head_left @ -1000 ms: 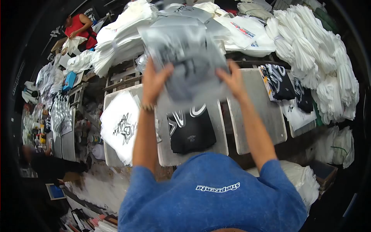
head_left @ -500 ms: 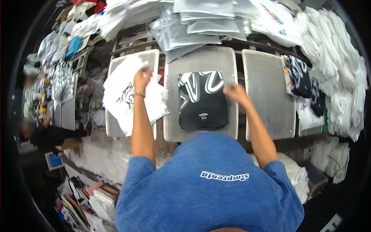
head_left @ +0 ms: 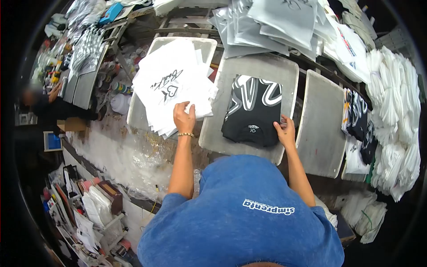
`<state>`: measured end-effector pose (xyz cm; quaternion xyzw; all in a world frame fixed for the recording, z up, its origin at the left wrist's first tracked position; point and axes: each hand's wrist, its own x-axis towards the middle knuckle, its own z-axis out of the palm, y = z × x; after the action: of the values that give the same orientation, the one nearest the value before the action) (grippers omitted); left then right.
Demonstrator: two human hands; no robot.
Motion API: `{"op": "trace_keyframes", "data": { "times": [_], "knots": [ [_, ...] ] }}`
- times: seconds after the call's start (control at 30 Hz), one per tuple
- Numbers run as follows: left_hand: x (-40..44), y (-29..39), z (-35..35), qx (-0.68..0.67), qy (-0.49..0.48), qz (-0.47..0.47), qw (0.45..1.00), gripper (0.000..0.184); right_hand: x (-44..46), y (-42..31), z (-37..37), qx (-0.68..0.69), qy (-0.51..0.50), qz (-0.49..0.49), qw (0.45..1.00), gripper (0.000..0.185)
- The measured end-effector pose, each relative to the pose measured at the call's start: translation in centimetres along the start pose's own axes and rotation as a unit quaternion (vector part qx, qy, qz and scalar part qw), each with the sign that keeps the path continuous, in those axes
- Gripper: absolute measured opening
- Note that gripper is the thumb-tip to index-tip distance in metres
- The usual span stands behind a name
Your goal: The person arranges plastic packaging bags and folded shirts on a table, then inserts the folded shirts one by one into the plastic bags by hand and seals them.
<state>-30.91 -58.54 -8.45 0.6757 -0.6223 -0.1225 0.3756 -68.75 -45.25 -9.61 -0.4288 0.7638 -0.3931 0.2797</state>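
Observation:
A stack of white printed bags (head_left: pixel 167 75) lies fanned out on the left grey board. My left hand (head_left: pixel 183 118) rests at the stack's near right edge, fingers apart, and no bag is visibly lifted in it. On the middle board (head_left: pixel 213 129) lies a folded black T-shirt (head_left: pixel 251 113) with a bold white outlined print and a small emblem near its collar. Beside the shirt's right edge is my right hand (head_left: pixel 285 130), thumb and fingers apart, the thumb at or very near the fabric.
Grey-white bags (head_left: pixel 284 22) are piled behind the boards. Right of the bare third board (head_left: pixel 322 124) lie more dark printed shirts (head_left: pixel 356 113) and hanging bundles of white bags (head_left: pixel 391 120). At far left, another person (head_left: pixel 49 107) is beside a bench. Crumpled clear plastic (head_left: pixel 138 164) covers the floor.
My view has turned, shifting the boards rightward and tilting them. My left hand has come back from over the bags to their near edge. My right hand has moved lower along the shirt's side.

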Motion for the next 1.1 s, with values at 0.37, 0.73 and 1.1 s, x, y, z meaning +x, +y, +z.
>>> {"op": "trace_keyframes", "data": {
  "times": [0.37, 0.73, 1.1],
  "knots": [
    [1.5, -6.8, -0.9, 0.041, -0.125, 0.193, 0.972, 0.022, 4.0, -2.2, 4.7, 0.109, 0.075, -0.032, 0.991, 0.067],
    [0.8, -6.8, -0.8, 0.02, -0.119, 0.178, 0.977, 0.03, 18.6, 0.8, -1.3, 0.225, 0.186, 0.109, 0.95, 0.113],
    [0.2, -6.6, -0.1, 0.001, -0.087, 0.169, 0.982, 0.035, 26.8, 4.3, -2.9, 0.01, 0.201, 0.051, 0.978, 0.095]
  ]
}}
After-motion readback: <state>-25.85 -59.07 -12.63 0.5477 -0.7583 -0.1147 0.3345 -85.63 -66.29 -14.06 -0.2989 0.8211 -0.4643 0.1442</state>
